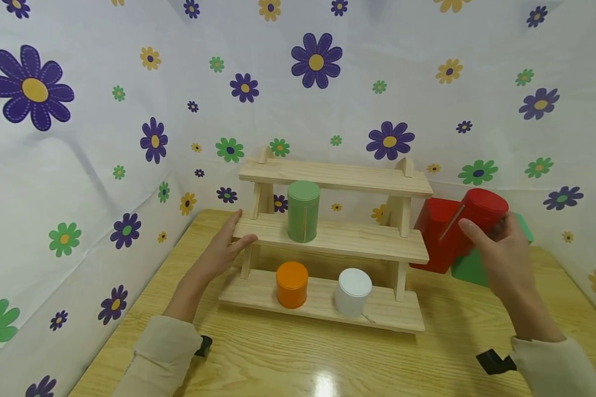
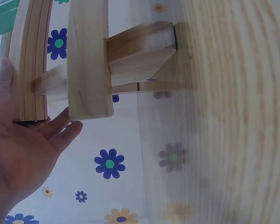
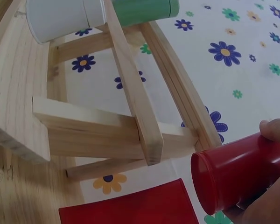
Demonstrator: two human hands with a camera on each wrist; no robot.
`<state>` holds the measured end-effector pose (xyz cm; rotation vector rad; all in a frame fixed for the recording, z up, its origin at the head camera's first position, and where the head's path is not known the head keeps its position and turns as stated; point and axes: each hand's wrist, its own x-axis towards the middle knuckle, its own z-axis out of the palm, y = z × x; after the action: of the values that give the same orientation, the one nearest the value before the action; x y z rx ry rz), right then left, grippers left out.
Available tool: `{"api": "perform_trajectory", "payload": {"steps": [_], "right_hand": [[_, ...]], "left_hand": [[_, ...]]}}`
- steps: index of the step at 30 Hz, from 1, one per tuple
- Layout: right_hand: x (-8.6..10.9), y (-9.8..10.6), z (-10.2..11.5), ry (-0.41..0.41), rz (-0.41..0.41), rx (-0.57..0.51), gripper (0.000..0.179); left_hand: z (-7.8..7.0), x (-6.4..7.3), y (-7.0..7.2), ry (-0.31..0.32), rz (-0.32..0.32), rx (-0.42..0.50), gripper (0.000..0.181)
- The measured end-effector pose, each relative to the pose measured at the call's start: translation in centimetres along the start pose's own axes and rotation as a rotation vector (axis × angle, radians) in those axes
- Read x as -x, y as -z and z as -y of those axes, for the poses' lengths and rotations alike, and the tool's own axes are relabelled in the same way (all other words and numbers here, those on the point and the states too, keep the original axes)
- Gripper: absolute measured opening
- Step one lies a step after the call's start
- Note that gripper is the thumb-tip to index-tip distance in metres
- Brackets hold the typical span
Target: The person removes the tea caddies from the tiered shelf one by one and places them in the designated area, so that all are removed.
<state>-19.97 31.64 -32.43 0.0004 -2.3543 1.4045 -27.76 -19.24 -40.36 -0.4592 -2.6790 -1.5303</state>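
A three-tier wooden display shelf (image 1: 362, 247) stands on the table. My left hand (image 1: 218, 255) grips the left end of its middle board; in the left wrist view the thumb lies on one side of the board and the fingers on the other. Right of the shelf, my right hand (image 1: 507, 262) holds a red cylindrical canister (image 1: 485, 208), raised and tilted. The right wrist view shows the canister's round end beside the shelf's side frame. A green canister (image 1: 303, 216) stands on the middle board. On the bottom board are a short orange canister (image 1: 292, 288) and a white one (image 1: 351, 295).
Behind my right hand, a red box (image 1: 431, 234) and a green box (image 1: 472, 269) sit on the table at the shelf's right. White flowered cloth (image 1: 357, 99) hangs at the back and sides. The wooden table (image 1: 258, 353) extends in front of the shelf.
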Motion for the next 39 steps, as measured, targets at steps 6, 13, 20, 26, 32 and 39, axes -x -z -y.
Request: {"api": "perform_trajectory", "payload": {"steps": [6,13,20,26,32,39], "right_hand": [[0.1,0.6,-0.5,-0.005,-0.010,-0.030,0.063],[0.4,0.6,-0.9,-0.008,-0.028,-0.074,0.060],[0.5,0.5,-1.6,-0.020,-0.026,-0.122,0.065],[0.7,0.7,-2.1,-0.023,-0.029,-0.108,0.064],[0.8,0.9,-2.6,-0.015,-0.028,-0.131,0.062],[0.9,0.9,-3.0,-0.032,-0.018,-0.069,0.065]], "left_hand": [[-0.1,-0.1,0.0,-0.002,0.001,-0.009,0.089],[0.0,-0.1,0.0,0.013,0.001,-0.025,0.093],[-0.2,0.0,0.1,0.020,0.012,-0.073,0.094],[-0.6,0.1,0.3,0.011,0.019,-0.106,0.093],[-1.0,0.2,0.5,0.016,0.015,-0.151,0.093],[-1.3,0.1,1.0,0.028,0.015,-0.240,0.095]]}}
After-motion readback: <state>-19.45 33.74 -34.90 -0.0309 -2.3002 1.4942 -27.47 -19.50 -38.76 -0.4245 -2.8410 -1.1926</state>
